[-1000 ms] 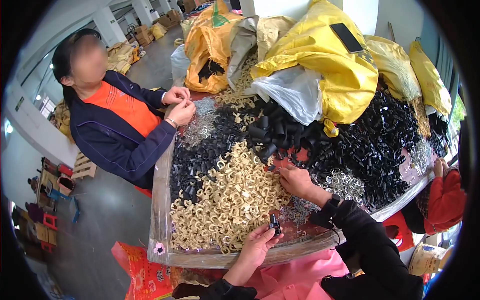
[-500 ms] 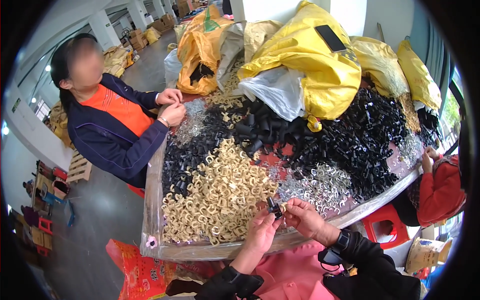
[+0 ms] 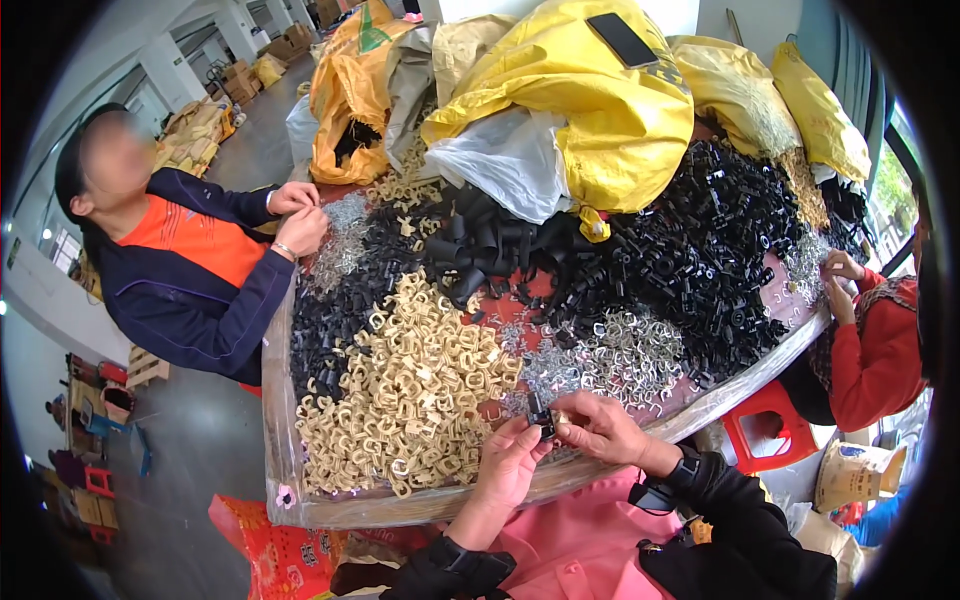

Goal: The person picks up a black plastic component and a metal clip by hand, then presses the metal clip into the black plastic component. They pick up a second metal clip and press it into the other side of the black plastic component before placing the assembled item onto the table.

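Observation:
Close to the table's near edge, my left hand (image 3: 507, 468) pinches a small black plastic part (image 3: 540, 413) between thumb and fingers. My right hand (image 3: 598, 432) is closed at the part's right side, its fingertips on a small beige piece (image 3: 562, 419) that they mostly cover. A heap of beige U-shaped plastic pieces (image 3: 405, 385) lies just left of my hands. Beyond my right hand is a pile of silvery U-shaped metal clips (image 3: 635, 355), with tiny silvery metal bits (image 3: 550, 372) beside it.
Large piles of black plastic parts (image 3: 690, 270) cover the table's middle and right. Yellow sacks (image 3: 620, 130) stand behind them, a phone (image 3: 620, 40) on top. One co-worker (image 3: 190, 260) handles small pieces at left, another (image 3: 875, 345) sits at right by a red stool (image 3: 765, 430).
The whole view has shifted, so the table appears further left. My right fingers have drawn in against the black part, and the beige piece is now mostly covered.

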Motion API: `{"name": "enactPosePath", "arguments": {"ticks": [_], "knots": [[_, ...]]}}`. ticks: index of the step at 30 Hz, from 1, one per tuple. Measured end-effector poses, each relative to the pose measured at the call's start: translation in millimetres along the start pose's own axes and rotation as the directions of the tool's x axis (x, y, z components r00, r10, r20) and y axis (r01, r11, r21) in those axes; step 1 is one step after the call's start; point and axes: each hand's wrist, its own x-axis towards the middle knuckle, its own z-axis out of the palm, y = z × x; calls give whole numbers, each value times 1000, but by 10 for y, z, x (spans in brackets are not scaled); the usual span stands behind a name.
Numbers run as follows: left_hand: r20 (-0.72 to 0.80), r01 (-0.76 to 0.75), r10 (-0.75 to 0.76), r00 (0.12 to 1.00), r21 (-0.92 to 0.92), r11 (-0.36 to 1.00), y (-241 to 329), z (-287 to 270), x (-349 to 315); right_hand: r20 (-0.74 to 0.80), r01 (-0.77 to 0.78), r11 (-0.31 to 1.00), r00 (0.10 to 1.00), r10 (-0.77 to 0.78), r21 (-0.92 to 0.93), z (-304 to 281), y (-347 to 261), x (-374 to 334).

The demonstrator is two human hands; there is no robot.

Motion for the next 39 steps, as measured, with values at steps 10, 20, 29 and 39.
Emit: {"name": "enactPosePath", "arguments": {"ticks": [10,20,29,39], "knots": [[-26,68,-69,997,-24,997,41,14,-23,89,62,997,994,-58,-37,-4,99,-67],[-51,43,-38,998,100,994,-57,20,-281,72,-84,952,995,65,293,-20,-241,-225],[-22,71,-70,997,75,995,-145,18,-284,16,-27,946,1000,24,322,94,-170,-240],[-57,189,-183,981,144,971,-125,-45,8,124,-266,841,964,235,472,50,113,-113]]}}
